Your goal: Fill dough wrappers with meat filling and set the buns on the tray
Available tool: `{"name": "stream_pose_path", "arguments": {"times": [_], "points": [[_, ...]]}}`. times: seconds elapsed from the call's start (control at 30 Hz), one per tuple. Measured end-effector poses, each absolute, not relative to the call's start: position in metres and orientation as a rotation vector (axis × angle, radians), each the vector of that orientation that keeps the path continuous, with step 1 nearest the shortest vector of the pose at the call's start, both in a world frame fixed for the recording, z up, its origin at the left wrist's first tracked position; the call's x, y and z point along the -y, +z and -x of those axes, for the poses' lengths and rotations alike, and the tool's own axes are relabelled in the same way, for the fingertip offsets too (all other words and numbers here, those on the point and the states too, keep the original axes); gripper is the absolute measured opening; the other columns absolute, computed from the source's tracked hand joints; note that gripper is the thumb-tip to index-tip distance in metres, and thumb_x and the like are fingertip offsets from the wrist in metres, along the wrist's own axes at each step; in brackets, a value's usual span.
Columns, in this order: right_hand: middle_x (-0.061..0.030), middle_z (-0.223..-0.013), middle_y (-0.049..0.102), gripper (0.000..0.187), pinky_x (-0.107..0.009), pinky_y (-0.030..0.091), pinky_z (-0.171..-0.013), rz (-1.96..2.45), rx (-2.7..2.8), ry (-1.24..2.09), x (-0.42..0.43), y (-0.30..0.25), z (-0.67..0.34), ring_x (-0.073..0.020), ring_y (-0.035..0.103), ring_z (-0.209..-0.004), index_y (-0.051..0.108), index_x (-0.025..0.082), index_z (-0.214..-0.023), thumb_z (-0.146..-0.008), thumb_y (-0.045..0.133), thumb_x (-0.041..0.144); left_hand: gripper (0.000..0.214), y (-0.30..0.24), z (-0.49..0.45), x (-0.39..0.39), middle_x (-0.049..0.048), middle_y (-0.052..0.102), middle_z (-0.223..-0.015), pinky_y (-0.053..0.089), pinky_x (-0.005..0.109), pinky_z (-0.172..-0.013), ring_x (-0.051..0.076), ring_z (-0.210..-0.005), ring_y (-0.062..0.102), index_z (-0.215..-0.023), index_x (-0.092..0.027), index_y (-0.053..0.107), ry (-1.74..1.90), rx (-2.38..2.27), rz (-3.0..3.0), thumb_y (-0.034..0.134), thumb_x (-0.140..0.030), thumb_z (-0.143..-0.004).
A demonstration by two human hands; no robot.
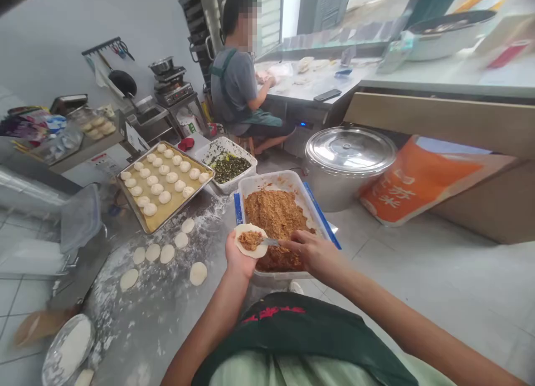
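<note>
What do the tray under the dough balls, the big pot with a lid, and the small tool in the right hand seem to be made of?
The baking tray looks like aluminium or thin steel: its rim is dull grey, and the inside looks yellowish, perhaps from a liner. The large pot seems to be stainless steel, from its bright, mirror-like lid. The small spreader in the right hand looks metal from its grey sheen, though little of it shows.
</note>
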State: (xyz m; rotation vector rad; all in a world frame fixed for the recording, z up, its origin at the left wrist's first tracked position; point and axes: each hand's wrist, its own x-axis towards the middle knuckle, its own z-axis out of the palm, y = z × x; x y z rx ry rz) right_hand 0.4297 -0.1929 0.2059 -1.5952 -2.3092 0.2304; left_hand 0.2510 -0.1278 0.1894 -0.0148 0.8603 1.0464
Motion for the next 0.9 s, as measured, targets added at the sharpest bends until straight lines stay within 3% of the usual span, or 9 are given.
{"name": "stream_pose_path", "arguments": {"times": [0.17,0.57,0.77,0.9], "points": [[-0.0053,-0.094,0.054,0.053,-0.024,0.039,-0.070,1.492,2.284,0.234,0.191,0.205,-0.415,-0.0151,0.050,-0.083,0.052,0.028,-0.118,-0.074,0.039,0.003,0.031,0.191,-0.252,0.132,0.0090,0.065,-0.080,0.045,0.037,-0.073,0.022,-0.076,0.060,-0.083,-0.013,0.064,1.033,-0.838,0.001,0.045,-0.035,-0.073],[-0.0039,-0.087,0.056,0.051,-0.022,0.039,-0.065,1.549,2.277,0.418,0.186,0.208,-0.422,-0.0131,0.053,-0.076,0.054,0.028,-0.116,-0.075,0.039,0.004,0.033,0.182,-0.236,0.137,0.0102,0.066,-0.091,0.044,0.042,-0.081,0.024,-0.087,0.060,-0.089,-0.014,0.064,1.038,-0.810,0.011,0.047,-0.036,-0.073],[-0.0035,-0.082,0.061,0.030,-0.021,0.038,-0.064,1.708,2.258,0.587,0.180,0.200,-0.432,-0.0132,0.056,-0.073,0.060,0.021,-0.099,-0.080,0.039,0.011,0.028,0.176,-0.212,0.127,0.0098,0.067,-0.086,0.044,0.043,-0.082,0.025,-0.087,0.061,-0.084,-0.013,0.065,1.153,-0.868,0.054,0.046,-0.032,-0.074],[-0.0034,-0.077,0.063,0.026,-0.022,0.037,-0.061,1.766,2.417,0.674,0.184,0.198,-0.437,-0.0137,0.057,-0.070,0.063,0.022,-0.091,-0.081,0.041,0.014,0.027,0.167,-0.200,0.129,0.0101,0.067,-0.086,0.045,0.043,-0.082,0.025,-0.087,0.061,-0.084,-0.013,0.065,1.145,-0.899,0.086,0.047,-0.030,-0.074]]}}
